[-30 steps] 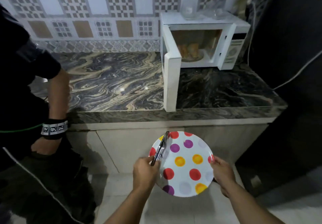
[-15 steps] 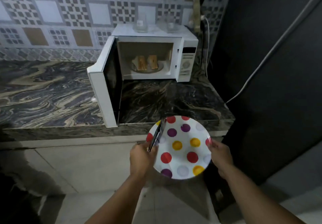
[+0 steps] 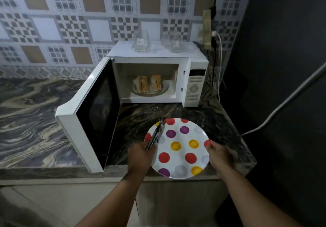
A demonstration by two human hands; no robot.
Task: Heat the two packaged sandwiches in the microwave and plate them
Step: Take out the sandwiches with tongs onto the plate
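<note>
Sandwiches, two toasted golden-brown ones (image 3: pixel 149 85), stand side by side on the round glass turntable (image 3: pixel 164 89) inside the white microwave oven (image 3: pixel 194 64), whose dark-windowed door (image 3: pixel 91 119) hangs wide open to the left. I cannot tell whether any wrapping is on them.

I carry a round white plate with red, purple, yellow and pale grey dots (image 3: pixel 178 148) above the front edge of the dark marbled stone counter (image 3: pixel 35 120), just in front of the oven's mouth. My left hand (image 3: pixel 141 156) grips the plate's left rim and, in the same grasp, pinches a pair of metal tongs (image 3: pixel 157 134) that lies across the plate's upper left part, tips pointing toward the microwave. My right hand (image 3: pixel 217 154) holds the right rim, thumb curled over the edge onto a red dot.

On top of the microwave sit two clear glass containers (image 3: pixel 141 43). Behind it rises a wall of patterned grey, white and tan tiles (image 3: pixel 70 14), and cables (image 3: pixel 214 50) run down at the right corner.
</note>
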